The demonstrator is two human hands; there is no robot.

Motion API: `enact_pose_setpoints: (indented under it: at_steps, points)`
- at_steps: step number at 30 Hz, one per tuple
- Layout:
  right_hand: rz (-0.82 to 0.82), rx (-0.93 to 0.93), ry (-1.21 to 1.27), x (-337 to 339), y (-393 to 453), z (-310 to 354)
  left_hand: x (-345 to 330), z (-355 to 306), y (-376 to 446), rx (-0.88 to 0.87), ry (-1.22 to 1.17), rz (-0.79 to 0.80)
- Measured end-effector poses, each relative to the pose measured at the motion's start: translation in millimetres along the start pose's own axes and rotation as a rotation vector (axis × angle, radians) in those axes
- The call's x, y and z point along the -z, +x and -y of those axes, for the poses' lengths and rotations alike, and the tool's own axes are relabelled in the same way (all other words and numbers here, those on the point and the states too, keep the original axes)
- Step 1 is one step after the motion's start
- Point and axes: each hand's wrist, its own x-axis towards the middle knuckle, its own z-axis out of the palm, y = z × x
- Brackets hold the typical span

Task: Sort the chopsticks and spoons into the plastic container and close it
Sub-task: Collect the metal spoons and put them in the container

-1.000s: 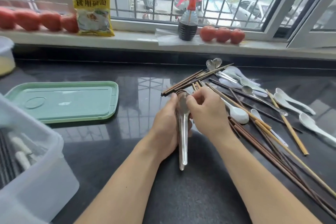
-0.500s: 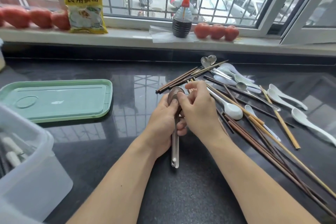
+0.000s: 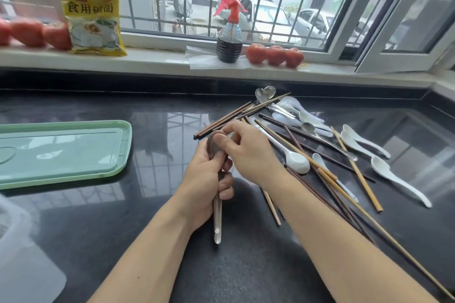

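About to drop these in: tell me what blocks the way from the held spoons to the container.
Nothing visible does. The left hand grips the metal spoons; bare countertop lies between them and the plastic container.

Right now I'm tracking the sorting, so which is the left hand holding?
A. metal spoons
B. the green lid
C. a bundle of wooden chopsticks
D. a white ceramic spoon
A: the left hand grips metal spoons, bowls up and handles pointing toward the person, while the right hand touches the top bowl.
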Motion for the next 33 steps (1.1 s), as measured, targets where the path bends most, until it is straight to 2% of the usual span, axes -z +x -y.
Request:
enact_pose_setpoints:
  at_steps: [2, 4, 6, 8, 10, 12, 19, 22, 24, 27, 30, 33]
  points:
    - [0.073, -0.006, -0.049, 17, 24, -1, -1, -2, 3, -0.022, -0.058, -0.101]
    - [-0.076, -0.050, -0.179, 40, 63, -20, 0, -4, 8, -0.069, -0.124, -0.213]
    - [-0.182, -0.159, -0.508, 64, 100, -53, 4, -6, 11, -0.106, -0.177, -0.273]
    - [-0.149, -0.296, -0.797, 83, 125, -90, 8, -7, 13, -0.109, -0.220, -0.290]
    - [-0.083, -0.388, -0.923, 92, 135, -115, 10, -7, 14, -0.100, -0.234, -0.289]
    - [-0.070, -0.377, -0.985, 92, 138, -121, 11, -7, 14, -0.098, -0.247, -0.277]
    - [0.007, -0.161, -1.276, 88, 133, -110, 10, -8, 11, -0.067, -0.267, -0.271]
    - [0.010, -0.133, -1.217, 95, 127, -103, 9, -10, 11, -0.056, -0.277, -0.276]
    - [-0.047, -0.143, -1.084, 102, 120, -90, 9, -11, 11, -0.051, -0.293, -0.274]
    - [-0.226, -0.201, -0.648, 114, 104, -66, 9, -12, 10, -0.046, -0.307, -0.274]
    - [-0.469, -0.172, -0.190, 112, 67, -35, 9, -12, 10, -0.016, -0.356, -0.247]
    - [-0.577, 0.008, -0.064, 75, 16, -10, 11, -14, 9, 0.067, -0.420, -0.220]
